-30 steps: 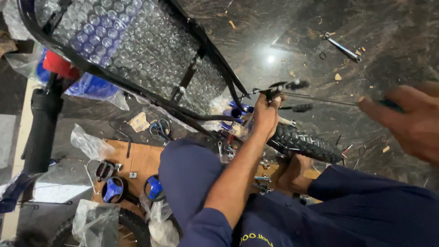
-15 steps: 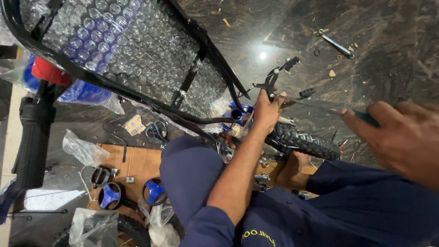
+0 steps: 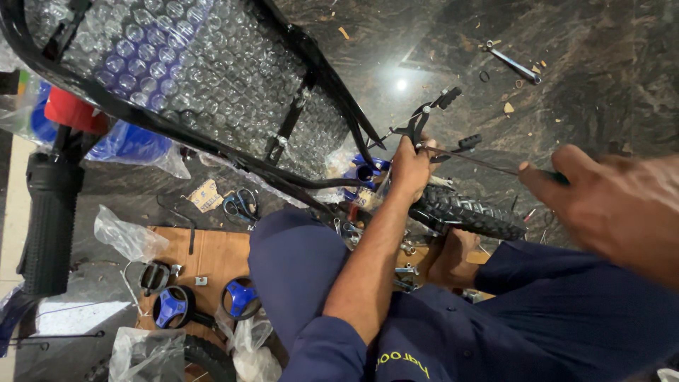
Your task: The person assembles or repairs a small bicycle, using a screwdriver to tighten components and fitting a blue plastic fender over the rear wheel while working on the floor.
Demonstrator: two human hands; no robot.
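Beside the knobby tyre [image 3: 467, 212], left hand [image 3: 410, 168] clenches a black brake caliper [image 3: 424, 117] — right hand [image 3: 612, 205] grips a screwdriver [image 3: 481, 161] touching it.

Quick count: two hands, left hand [image 3: 410, 166] and right hand [image 3: 608, 205], one knobby tyre [image 3: 467, 212], two small blue wheels [image 3: 173, 305] at 7 o'clock, one pair of scissors [image 3: 240, 204], one wrench [image 3: 513, 64] at 1 o'clock.

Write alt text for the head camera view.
Seen from above, a seated person's left hand grips a black brake part while the right hand pulls a thin cable. A bubble-wrapped black bicycle frame stands over dark floor beside a knobby tyre.
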